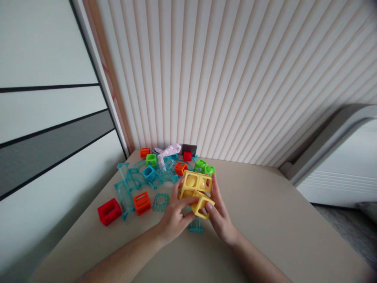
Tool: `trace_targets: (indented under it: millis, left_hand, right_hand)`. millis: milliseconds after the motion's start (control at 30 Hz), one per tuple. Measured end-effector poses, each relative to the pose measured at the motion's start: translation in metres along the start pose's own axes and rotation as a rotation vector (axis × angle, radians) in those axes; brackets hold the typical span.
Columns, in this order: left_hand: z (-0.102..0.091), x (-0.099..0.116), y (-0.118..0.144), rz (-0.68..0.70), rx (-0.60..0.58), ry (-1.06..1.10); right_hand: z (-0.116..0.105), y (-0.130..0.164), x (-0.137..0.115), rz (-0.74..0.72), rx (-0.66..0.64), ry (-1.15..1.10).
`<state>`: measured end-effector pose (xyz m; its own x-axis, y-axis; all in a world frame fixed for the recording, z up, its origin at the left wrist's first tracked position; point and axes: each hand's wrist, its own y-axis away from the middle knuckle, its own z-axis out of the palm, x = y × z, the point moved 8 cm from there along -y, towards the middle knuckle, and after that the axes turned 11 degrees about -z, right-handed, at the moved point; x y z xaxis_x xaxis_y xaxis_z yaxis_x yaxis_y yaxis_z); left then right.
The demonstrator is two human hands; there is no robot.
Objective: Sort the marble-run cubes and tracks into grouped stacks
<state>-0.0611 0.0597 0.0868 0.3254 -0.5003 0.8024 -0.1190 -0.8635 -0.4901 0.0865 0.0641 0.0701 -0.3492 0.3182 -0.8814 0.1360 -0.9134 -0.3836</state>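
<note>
I see the left hand (173, 215) and right hand (220, 222) both gripping yellow hollow cubes (193, 181) above a beige table (253, 208); beyond, leftward, a red block (110, 212), translucent blue track pieces (125, 194), then a pale pleated backdrop (206, 78).

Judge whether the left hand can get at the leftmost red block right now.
Probably not while the left hand grips the yellow blocks. Freed, likely yes: an orange block stands in between, but the red block's near side looks unobstructed.
</note>
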Motion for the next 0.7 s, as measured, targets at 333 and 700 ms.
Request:
trace_targets:
  millis: [333, 700]
  left_hand:
    - [0.002, 0.001, -0.001, 0.028, -0.017, -0.131]
    - [-0.003, 0.006, -0.004, 0.083, 0.035, -0.163]
  right_hand:
    - [-0.01, -0.007, 0.015, 0.022, 0.091, -0.077]
    - [-0.007, -0.012, 0.013, 0.033, 0.121, -0.177]
